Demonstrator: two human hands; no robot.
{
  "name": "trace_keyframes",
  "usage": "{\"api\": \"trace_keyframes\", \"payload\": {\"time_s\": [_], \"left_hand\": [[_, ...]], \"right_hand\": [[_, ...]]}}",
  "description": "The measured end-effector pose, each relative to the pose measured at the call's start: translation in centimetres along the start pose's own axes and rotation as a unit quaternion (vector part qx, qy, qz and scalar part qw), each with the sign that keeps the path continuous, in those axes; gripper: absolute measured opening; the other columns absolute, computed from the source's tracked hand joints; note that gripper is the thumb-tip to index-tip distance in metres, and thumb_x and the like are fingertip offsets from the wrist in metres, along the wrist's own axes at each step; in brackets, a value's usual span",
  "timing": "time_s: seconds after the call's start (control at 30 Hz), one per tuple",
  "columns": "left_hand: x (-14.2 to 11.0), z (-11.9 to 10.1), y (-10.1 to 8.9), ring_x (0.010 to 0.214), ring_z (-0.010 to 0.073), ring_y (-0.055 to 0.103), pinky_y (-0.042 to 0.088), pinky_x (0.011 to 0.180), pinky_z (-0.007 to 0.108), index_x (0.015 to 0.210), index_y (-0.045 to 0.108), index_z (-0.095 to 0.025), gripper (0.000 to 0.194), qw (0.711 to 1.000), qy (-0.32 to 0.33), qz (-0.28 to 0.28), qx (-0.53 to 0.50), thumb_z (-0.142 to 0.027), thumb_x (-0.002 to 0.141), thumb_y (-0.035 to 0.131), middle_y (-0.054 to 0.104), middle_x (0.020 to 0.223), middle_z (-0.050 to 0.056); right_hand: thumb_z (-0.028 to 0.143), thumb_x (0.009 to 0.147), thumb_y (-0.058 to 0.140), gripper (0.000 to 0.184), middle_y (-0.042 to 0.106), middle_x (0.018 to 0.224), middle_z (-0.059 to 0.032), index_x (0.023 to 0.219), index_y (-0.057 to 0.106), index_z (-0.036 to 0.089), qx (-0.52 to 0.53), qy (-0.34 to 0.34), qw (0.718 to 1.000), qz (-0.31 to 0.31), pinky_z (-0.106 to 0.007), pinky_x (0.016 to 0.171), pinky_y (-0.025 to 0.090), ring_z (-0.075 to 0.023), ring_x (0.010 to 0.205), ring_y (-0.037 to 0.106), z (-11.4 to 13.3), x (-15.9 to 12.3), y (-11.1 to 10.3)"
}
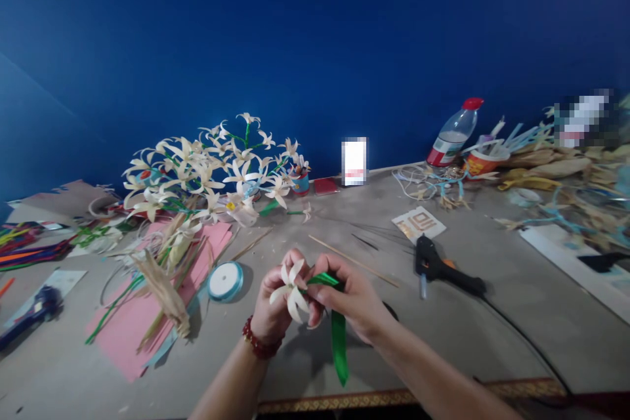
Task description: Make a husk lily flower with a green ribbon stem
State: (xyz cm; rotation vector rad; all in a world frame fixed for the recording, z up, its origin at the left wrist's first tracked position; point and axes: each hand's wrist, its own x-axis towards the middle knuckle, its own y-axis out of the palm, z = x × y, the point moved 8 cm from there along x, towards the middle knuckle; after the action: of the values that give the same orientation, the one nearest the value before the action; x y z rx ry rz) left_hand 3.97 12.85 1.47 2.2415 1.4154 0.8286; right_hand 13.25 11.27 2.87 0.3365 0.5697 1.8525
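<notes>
Near the table's front edge my left hand (275,302) is closed on a handmade flower (294,295) with cream, curling petals; a red bead bracelet circles that wrist. The flower's stem is hidden behind the petals and fingers. My right hand (352,295) pinches a shiny green ribbon (338,348) close beside the flower. One end of the ribbon reaches toward the flower's base, and the other hangs below my right fingers. Left of my hands lies a spool of light-blue ribbon (225,281).
Many finished cream flowers (241,170) stand at the back left. Pink paper (128,341) with dried husks (162,289) lies at left. On the right are a black glue gun (445,269) with a cord, a tilted bottle (453,134) and an orange cup (485,159). A thin stick (354,261) lies behind my hands.
</notes>
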Motion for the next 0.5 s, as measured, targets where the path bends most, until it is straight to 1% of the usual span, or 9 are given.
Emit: {"api": "trace_keyframes", "payload": {"time_s": [0.07, 0.17, 0.27, 0.37, 0.43, 0.5], "left_hand": [[0.0, 0.2, -0.5, 0.047, 0.005, 0.053, 0.043, 0.04, 0.018, 0.073, 0.067, -0.016, 0.011, 1.0, 0.0, -0.019, 0.003, -0.023, 0.074, 0.076, 0.052, 0.083, -0.001], [0.0, 0.1, -1.1, 0.057, 0.0078, 0.055, 0.047, 0.047, 0.017, 0.069, 0.066, -0.015, 0.016, 0.998, 0.004, -0.057, 0.014, -0.023, 0.07, 0.08, 0.051, 0.078, -0.001], [0.1, -0.3, -0.5, 0.058, 0.0084, 0.054, 0.046, 0.043, 0.017, 0.075, 0.064, -0.017, 0.016, 0.999, 0.011, -0.051, 0.013, -0.023, 0.071, 0.079, 0.053, 0.085, 0.0], [0.2, -0.4, 0.0, 0.054, 0.0058, 0.05, 0.046, 0.041, 0.015, 0.084, 0.062, -0.019, 0.017, 0.999, 0.011, -0.039, 0.003, -0.024, 0.076, 0.076, 0.053, 0.087, 0.0], [0.2, -0.2, -0.2, 0.054, 0.0049, 0.049, 0.047, 0.043, 0.014, 0.087, 0.06, -0.019, 0.021, 0.999, -0.002, -0.046, -0.005, -0.024, 0.076, 0.077, 0.053, 0.086, -0.001], [0.1, 0.1, -0.4, 0.054, 0.0047, 0.048, 0.047, 0.042, 0.014, 0.086, 0.059, -0.018, 0.022, 0.998, -0.008, -0.055, -0.009, -0.024, 0.075, 0.077, 0.051, 0.086, -0.001]], "right_hand": [[0.04, 0.072, 0.08, 0.04, 0.064, 0.058, 0.0042, 0.071, 0.047, 0.019, 0.002, -0.008, 1.0, -0.001, -0.021, 0.048, 0.051, -0.0103, 0.045, 0.062, 0.1, 0.1, 0.0], [0.041, 0.073, 0.08, 0.039, 0.065, 0.058, 0.0041, 0.071, 0.048, 0.018, -0.001, -0.02, 1.0, -0.004, -0.02, 0.048, 0.05, -0.0096, 0.045, 0.062, 0.2, 0.1, 0.0], [0.041, 0.075, 0.079, 0.039, 0.063, 0.054, 0.0054, 0.071, 0.047, 0.019, -0.014, -0.03, 0.999, -0.014, -0.019, 0.048, 0.048, -0.0095, 0.045, 0.062, 0.3, 0.1, -0.2], [0.04, 0.076, 0.077, 0.037, 0.062, 0.052, 0.0055, 0.071, 0.047, 0.02, -0.028, -0.04, 0.999, -0.009, -0.019, 0.049, 0.048, -0.0101, 0.045, 0.062, 0.4, 0.1, -0.1], [0.038, 0.078, 0.076, 0.034, 0.063, 0.052, 0.0056, 0.072, 0.047, 0.02, -0.034, -0.043, 0.999, -0.002, -0.02, 0.05, 0.049, -0.0102, 0.046, 0.062, 0.3, 0.1, -0.1], [0.037, 0.08, 0.075, 0.033, 0.063, 0.052, 0.0058, 0.073, 0.047, 0.02, -0.038, -0.042, 0.998, -0.003, -0.02, 0.05, 0.049, -0.01, 0.045, 0.062, 0.2, 0.1, -0.1]]}}
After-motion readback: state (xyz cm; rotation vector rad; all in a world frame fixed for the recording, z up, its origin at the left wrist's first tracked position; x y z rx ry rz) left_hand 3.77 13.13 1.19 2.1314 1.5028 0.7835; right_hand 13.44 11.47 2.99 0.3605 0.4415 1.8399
